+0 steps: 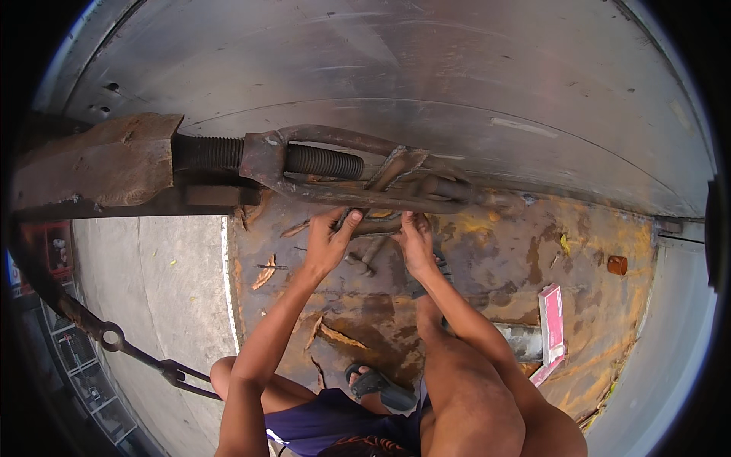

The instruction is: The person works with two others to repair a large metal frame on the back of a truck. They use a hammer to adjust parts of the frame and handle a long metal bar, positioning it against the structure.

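A large rusty turnbuckle (343, 202) runs across the view in front of me, with a thick threaded rod (324, 161) inside its open frame. A ridged metal strip (396, 166) crosses the frame at a slant. Just below the frame's near bar, my left hand (333, 238) and my right hand (416, 242) are closed around a short dark metal bar (379, 226), one at each end. The fingers behind the bar are partly hidden. Beneath the hands lies a T-shaped metal piece (362, 264).
A smooth metal panel (426, 68) rises behind the turnbuckle. On the stained rusty floor (487, 274) lie dry leaves (340, 336), a pink-and-white box (552, 324) and a small brown cup (617, 265). A jointed metal rod (137, 353) hangs at the left, over pale concrete (152, 282).
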The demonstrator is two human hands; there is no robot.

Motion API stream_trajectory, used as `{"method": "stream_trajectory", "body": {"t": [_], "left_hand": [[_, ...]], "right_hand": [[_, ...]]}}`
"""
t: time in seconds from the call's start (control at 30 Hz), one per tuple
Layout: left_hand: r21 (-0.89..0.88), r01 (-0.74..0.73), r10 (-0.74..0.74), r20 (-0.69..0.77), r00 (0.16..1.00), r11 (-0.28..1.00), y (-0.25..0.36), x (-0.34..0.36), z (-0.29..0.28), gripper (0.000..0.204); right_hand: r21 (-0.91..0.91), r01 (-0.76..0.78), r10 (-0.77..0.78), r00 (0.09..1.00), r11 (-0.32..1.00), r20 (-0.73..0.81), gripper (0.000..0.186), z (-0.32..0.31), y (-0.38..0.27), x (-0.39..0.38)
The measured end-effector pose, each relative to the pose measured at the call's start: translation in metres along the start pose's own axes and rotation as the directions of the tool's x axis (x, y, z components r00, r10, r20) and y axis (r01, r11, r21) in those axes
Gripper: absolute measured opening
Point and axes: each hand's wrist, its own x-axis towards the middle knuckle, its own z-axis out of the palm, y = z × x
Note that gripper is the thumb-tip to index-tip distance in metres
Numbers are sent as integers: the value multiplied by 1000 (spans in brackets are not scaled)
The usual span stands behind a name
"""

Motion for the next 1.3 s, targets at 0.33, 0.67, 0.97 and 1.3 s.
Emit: {"method": "stream_trajectory", "body": {"t": [0.33, 0.67, 0.97, 1.3], "left_hand": [[112, 201, -182, -161, 970, 973, 29, -26, 13, 63], [40, 579, -549, -270, 791, 815, 120, -74, 43, 67], [-192, 848, -824, 208, 527, 494, 249, -28, 49, 63], [-256, 646, -610, 214, 763, 719, 206, -83, 68, 61]], "right_hand": [[-126, 16, -41, 980, 992, -197, 56, 22, -8, -11], [-23, -425, 409, 883, 905, -229, 48, 13, -93, -55], [-449, -852, 900, 388, 269, -197, 63, -12, -234, -6], [-423, -780, 791, 577, 461, -202, 56, -21, -233, -51]]}}
